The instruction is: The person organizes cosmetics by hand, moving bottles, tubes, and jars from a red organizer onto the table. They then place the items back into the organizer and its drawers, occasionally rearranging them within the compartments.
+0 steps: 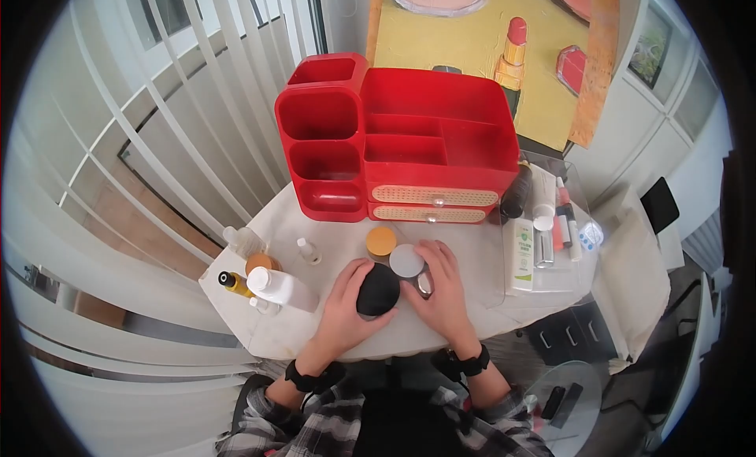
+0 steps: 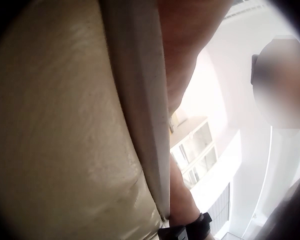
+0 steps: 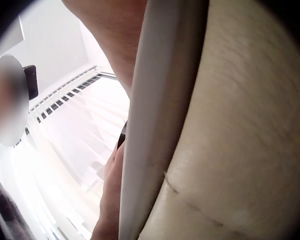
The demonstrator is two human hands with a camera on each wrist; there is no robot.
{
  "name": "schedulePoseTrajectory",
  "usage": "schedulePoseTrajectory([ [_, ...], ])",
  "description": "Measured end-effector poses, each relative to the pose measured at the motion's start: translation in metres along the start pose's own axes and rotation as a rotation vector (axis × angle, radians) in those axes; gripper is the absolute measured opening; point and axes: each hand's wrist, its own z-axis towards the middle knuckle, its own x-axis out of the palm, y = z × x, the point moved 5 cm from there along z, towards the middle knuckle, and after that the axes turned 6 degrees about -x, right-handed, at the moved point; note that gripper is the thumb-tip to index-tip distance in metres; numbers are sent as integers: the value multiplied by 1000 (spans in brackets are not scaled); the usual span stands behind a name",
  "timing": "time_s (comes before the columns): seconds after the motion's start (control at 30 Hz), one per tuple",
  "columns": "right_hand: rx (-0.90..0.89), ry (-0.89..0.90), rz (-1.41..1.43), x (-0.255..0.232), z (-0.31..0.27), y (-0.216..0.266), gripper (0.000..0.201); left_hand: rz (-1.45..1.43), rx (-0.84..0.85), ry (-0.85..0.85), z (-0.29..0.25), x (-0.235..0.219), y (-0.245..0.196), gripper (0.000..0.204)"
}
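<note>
In the head view my left hand (image 1: pixel 343 309) curls round a black round object (image 1: pixel 378 290) near the table's front edge, thumb at its lower right. Just to the right, my right hand (image 1: pixel 445 296) has its fingers and thumb about a grey-lidded jar (image 1: pixel 407 261). A small shiny silver piece (image 1: pixel 425 284) shows between that thumb and the fingers. Behind them stands a jar with an orange lid (image 1: pixel 381 242), close to the grey lid. Both palms are hidden. The wrist views show bare skin and a pale surface, not the held objects.
A red organizer (image 1: pixel 433 176) with open compartments and two drawers stands at the back. Bottles, including a white one (image 1: pixel 282 288), are on the left of the white table (image 1: pixel 354 348). To the right, a clear tray (image 1: pixel 557 282) holds tubes and bottles.
</note>
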Motion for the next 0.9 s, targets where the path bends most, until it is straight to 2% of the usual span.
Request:
schedulePoseTrajectory([
  [0.13,14,-31,20,-5,-1,1,61,-17,60,9,-1,-1,-7,83],
  [0.2,-81,-76,8,-11,-3,8,62,-21,77,1,0,-3,-12,83],
  [0.23,-82,-81,8,-13,-3,9,62,-53,23,-4,2,-3,-14,83],
  [0.3,-286,-7,23,-13,-7,22,65,-85,-31,-3,4,-1,-18,83],
  [0.37,-287,8,63,-13,-6,28,72,-264,-270,-13,8,1,-13,83],
  [0.43,-300,19,99,-12,-3,31,80,-226,-213,-26,20,0,-29,83],
  [0.5,-287,-71,152,-14,-6,29,92,-186,-157,-35,29,2,-45,82],
  [0.53,-289,-74,150,-10,-10,25,92,-149,-90,-10,32,6,-55,80],
  [0.6,-171,-220,191,-3,-20,5,99,-111,-17,16,38,17,-68,79],
  [0.67,-125,-230,265,-1,-27,-2,100,-183,39,129,41,30,-77,82],
  [0.7,-105,-312,331,-3,-28,-3,102,-178,50,189,48,30,-80,81],
  [0.73,-86,-396,395,-6,-27,-4,103,-177,56,191,55,26,-84,81],
  [0.77,-13,-384,319,-14,-26,-2,105,-223,64,167,62,19,-87,75],
  [0.8,-14,-391,316,-14,-27,-3,105,-269,72,142,70,14,-89,70],
  [0.83,61,-463,338,-15,-30,-10,105,-270,79,144,80,13,-90,70],
  [0.9,179,-563,353,-20,-32,-17,107,-194,137,113,99,11,-91,54],
])
